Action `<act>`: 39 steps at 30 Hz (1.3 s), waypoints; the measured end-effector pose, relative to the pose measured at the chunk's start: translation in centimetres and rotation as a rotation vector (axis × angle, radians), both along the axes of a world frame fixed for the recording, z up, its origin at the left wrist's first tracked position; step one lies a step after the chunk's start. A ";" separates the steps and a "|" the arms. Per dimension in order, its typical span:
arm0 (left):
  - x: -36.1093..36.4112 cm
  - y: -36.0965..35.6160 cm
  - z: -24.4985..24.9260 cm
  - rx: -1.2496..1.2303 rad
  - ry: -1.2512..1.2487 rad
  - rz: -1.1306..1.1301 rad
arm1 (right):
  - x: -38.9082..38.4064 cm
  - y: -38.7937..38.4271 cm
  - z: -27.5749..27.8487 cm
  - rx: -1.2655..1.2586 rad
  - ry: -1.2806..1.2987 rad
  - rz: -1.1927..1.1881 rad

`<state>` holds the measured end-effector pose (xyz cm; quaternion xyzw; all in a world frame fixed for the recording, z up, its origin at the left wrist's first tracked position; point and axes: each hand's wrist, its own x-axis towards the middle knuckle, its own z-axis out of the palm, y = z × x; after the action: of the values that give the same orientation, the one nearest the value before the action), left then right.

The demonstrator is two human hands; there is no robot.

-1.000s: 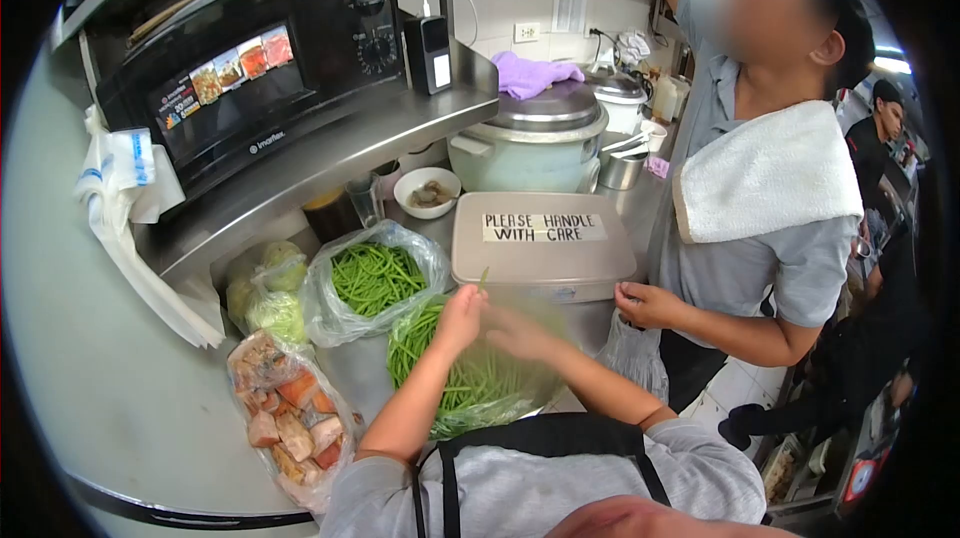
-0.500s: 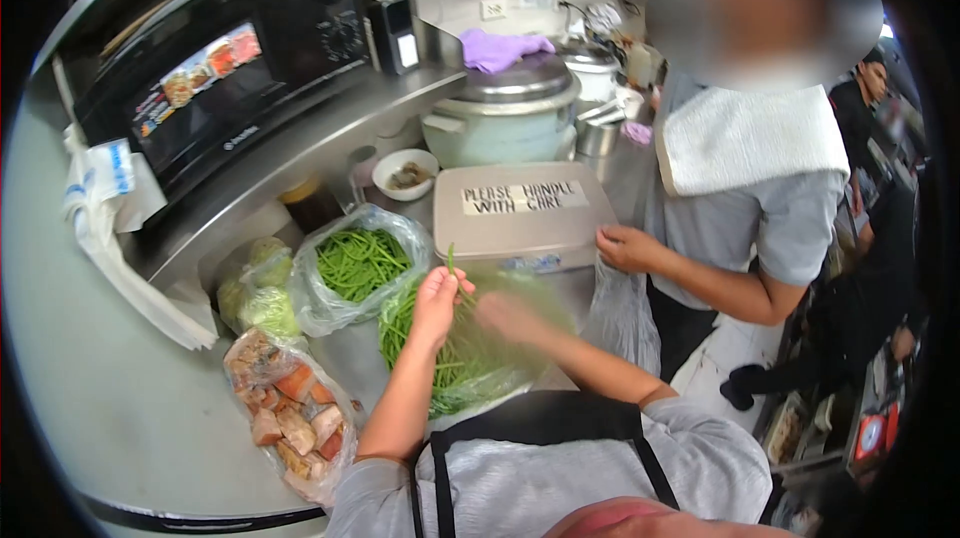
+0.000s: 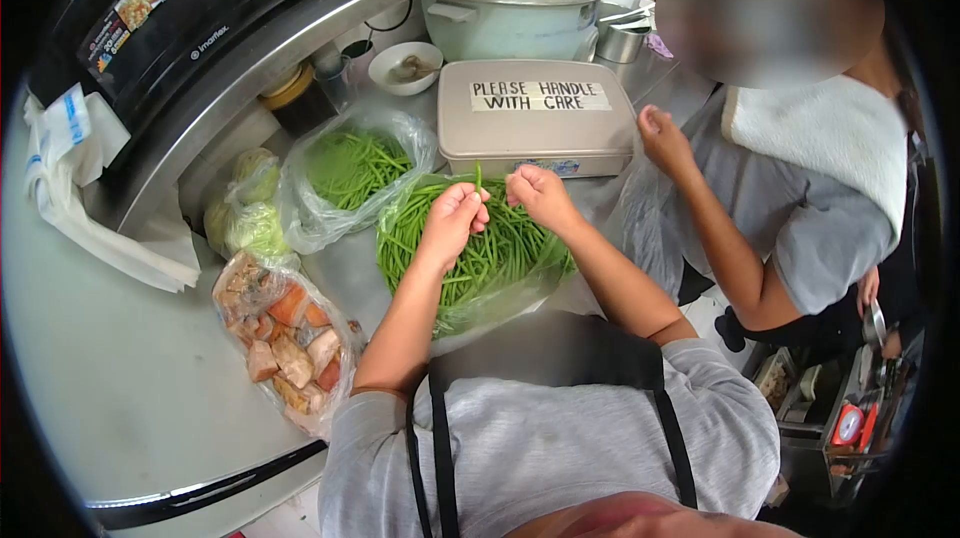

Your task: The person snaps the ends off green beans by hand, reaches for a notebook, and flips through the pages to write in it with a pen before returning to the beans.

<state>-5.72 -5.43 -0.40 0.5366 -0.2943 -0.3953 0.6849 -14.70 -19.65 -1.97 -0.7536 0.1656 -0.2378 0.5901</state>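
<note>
Your left hand point(image 3: 455, 213) pinches one green bean point(image 3: 478, 176) upright at centre frame, over the open bean bag point(image 3: 480, 263). Your right hand point(image 3: 540, 196) is curled just beside it, but I cannot tell if it grips. I'd judge it best to pinch near the tip and stay over the bag. Left to right: one greens bag point(image 3: 245, 218), one bag of cut chunks point(image 3: 290, 338), two bean bags counting the farther one point(image 3: 350, 163), one lidded container point(image 3: 540, 128), one co-worker's hand point(image 3: 662, 138).

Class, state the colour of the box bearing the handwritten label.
Beige; the rectangular plastic lidded box shows in head view.
</note>
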 end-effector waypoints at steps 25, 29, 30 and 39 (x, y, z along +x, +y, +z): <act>1.8 1.5 -0.8 0.292 -0.195 -0.233 | 0.6 2.3 -1.6 -0.635 0.070 -0.151; 4.8 2.8 0.8 0.342 -0.332 -0.002 | 0.4 1.2 -1.7 -0.599 0.342 -0.111; 6.5 3.3 1.0 0.355 -0.439 0.102 | 0.1 1.0 -1.5 -0.595 0.422 -0.084; 14.6 5.1 0.0 0.410 -1.268 0.679 | -1.3 2.4 -3.3 -0.623 0.566 0.068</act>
<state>8.83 -0.32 -0.40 0.8398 -0.3715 0.1761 0.3546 -15.99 -17.23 -5.29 -0.9366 0.2164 -0.0404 0.2726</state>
